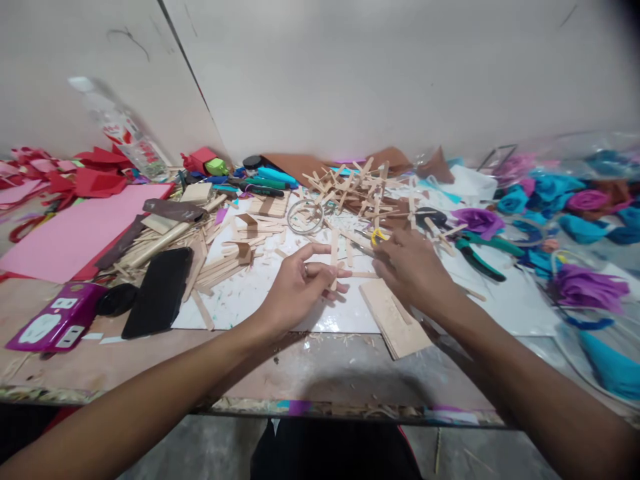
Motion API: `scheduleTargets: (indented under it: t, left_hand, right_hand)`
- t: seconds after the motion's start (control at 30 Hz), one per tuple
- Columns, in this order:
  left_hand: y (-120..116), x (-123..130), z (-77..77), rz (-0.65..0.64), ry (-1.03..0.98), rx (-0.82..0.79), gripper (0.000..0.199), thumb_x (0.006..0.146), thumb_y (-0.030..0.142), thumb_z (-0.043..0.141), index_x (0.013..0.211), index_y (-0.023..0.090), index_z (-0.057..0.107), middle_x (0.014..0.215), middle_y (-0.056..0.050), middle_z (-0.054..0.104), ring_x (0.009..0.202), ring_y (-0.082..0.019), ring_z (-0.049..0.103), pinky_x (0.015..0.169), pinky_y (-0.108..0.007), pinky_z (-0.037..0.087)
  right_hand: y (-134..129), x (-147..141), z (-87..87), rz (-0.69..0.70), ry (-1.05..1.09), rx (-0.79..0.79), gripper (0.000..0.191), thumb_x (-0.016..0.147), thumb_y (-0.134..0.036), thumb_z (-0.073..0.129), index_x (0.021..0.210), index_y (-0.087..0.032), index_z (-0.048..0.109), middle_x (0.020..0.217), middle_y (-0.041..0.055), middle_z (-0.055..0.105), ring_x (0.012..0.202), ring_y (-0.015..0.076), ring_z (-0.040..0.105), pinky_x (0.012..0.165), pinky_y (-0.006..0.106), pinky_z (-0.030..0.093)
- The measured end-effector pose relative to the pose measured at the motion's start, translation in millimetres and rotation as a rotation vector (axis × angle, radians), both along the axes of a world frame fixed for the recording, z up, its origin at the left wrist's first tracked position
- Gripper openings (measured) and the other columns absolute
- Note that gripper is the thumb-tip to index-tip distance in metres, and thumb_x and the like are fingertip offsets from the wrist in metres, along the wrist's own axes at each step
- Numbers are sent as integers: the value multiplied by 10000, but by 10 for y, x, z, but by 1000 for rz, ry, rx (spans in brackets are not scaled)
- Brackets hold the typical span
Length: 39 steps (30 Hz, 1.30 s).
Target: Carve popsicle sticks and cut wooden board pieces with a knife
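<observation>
My left hand (299,285) is closed, pinching a flat wooden craft stick (335,248) that stands upright between thumb and fingers. A second craft stick (365,275) reaches sideways from the fingertips towards the right. My right hand (413,268) is curled palm down over small scissors with a yellow handle loop (379,237); their metal part points left, and the fingers hide the rest. Just below it, a stack of flat wooden pieces (393,319) lies at the front of the white board (320,323). Behind both hands sits a heap of joined craft sticks (355,190).
Bundled sticks (230,267), a black phone (157,292) and pink sheets (90,230) lie left. A wire ring (305,217) is behind my left hand. Green-handled pliers (480,257) and paper flowers (590,287) are right. A plastic bottle (133,140) leans against the wall.
</observation>
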State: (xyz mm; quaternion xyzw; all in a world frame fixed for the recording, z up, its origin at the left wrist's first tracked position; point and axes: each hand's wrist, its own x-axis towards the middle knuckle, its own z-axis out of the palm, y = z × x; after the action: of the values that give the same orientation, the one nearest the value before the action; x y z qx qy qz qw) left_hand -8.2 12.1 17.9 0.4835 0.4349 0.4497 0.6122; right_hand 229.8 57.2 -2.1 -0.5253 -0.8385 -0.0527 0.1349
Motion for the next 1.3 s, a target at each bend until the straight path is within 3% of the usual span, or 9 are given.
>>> scheduleTargets:
  t: [0.13,0.23,0.33,0.53,0.8,1.0,1.3]
  left_hand:
    - [-9,17,-6,23,-49,-50,351,864,308,842,1045,173,574,980,-115,842,778,-223,827,670,-282,654]
    - [0,25,-5,45,-91,-77,389,821,321,885,1001,174,574,980,-97,836,770,-229,827,705,-329,687]
    - [16,32,-2,72,-118,-88,375,813,280,887,972,185,562,831,-43,805,773,-220,820,729,-341,693]
    - [25,19,-32,115,-29,-65,223,856,188,794,936,169,587,904,-67,821,775,-168,804,712,-270,654]
    - [25,10,-6,149,55,24,171,850,205,775,874,166,611,782,-41,794,675,-134,754,678,-263,629]
    - [33,-2,-11,166,43,34,202,840,265,810,871,171,634,795,-52,799,750,-162,776,716,-285,632]
    - [27,-56,-55,142,121,219,150,881,279,792,880,168,690,902,-73,820,871,-177,783,814,-290,619]
  right_hand:
    - [2,-13,23,-4,15,50,208,1016,-274,535,915,-164,681,1019,168,657,994,342,574,844,445,430]
    - [-60,-37,143,75,245,93,159,1046,-264,500,995,-172,618,926,120,673,880,277,615,782,381,444]
    - [-181,-86,273,196,415,15,136,1074,-307,528,1095,-191,595,749,24,660,647,192,605,636,310,414]
    - [-358,-144,329,403,363,64,130,1061,-239,561,1078,-194,682,916,65,757,780,197,705,692,306,476]
    - [-380,-147,317,435,355,100,189,1051,-223,577,1001,-145,742,790,52,681,634,174,641,589,302,414]
    - [-410,-152,297,407,366,117,160,1041,-215,591,995,-155,732,788,48,681,636,165,637,598,292,422]
    - [-462,-211,325,406,509,33,160,1028,-189,590,908,-208,694,735,26,664,631,152,598,604,287,437]
